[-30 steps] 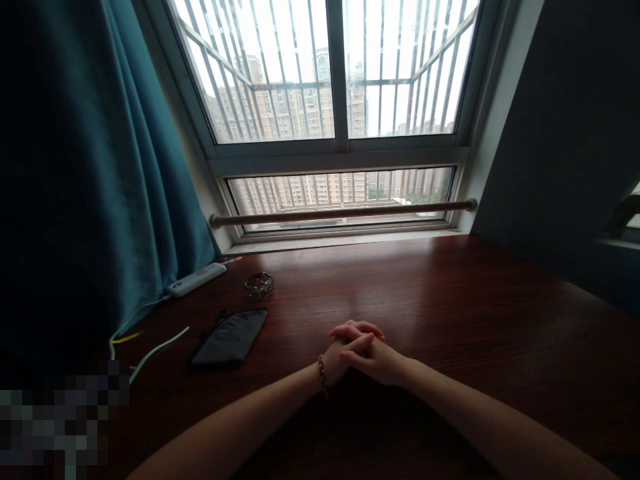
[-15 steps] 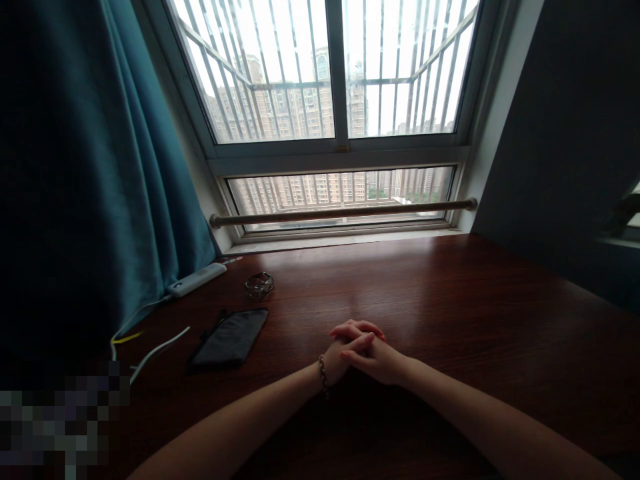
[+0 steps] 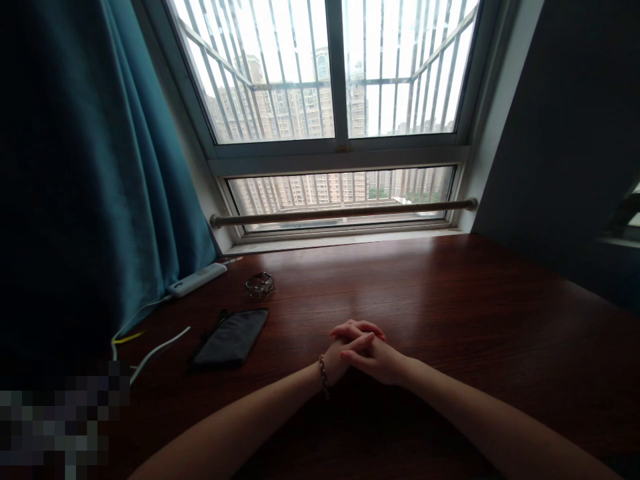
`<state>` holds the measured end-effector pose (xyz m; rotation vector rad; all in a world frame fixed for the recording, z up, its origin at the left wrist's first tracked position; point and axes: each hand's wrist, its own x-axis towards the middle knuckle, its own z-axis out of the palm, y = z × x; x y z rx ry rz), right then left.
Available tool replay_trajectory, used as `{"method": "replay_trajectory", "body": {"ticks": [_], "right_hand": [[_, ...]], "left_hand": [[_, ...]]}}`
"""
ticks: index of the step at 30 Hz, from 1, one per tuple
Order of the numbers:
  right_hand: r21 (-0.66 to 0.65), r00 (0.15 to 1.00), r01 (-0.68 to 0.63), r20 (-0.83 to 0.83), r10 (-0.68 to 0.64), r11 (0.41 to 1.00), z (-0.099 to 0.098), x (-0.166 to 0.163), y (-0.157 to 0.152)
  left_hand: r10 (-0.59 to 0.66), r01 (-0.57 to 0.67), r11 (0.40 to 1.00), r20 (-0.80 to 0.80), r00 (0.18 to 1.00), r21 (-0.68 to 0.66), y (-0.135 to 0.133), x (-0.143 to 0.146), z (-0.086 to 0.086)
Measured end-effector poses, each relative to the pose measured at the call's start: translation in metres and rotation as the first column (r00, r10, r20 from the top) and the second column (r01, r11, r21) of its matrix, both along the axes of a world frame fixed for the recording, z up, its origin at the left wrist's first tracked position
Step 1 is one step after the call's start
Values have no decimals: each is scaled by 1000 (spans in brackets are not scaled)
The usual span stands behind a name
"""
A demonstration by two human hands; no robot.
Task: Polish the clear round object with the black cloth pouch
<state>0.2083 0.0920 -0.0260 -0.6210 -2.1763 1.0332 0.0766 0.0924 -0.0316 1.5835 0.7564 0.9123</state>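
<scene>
Grey cloth pouch point(image 3: 234, 338) and metallic ring point(image 3: 261, 292) lie untouched on the wooden table point(image 3: 425, 287), left of the person's left hand point(image 3: 338, 355) and right hand point(image 3: 384, 360), folded closed, interlaced, gripping only each other.

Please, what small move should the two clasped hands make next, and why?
Probably, first loosen the bare left hand from the bare right hand: they are clasped together, so neither seems free to reach the flat, dark-grey, fabric-looking pouch lying apart from them on the reddish-brown wooden table.
</scene>
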Motion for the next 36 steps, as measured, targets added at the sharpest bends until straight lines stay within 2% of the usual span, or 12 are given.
{"method": "replay_trajectory", "body": {"ticks": [20, 29, 36], "right_hand": [[5, 1000, 1, 2, -1, 1000, 0, 0, 0], [1, 1000, 3, 9, -3, 1000, 2, 0, -1], [-3, 1000, -1, 0, 1, 1000, 0, 0, 0]], "left_hand": [[8, -7, 999, -16, 1000, 31, 1, 0, -3], [2, -2, 1000, 6, 1000, -6, -1, 1, 4], [14, -14, 1000, -8, 1000, 16, 1, -1, -1]]}}
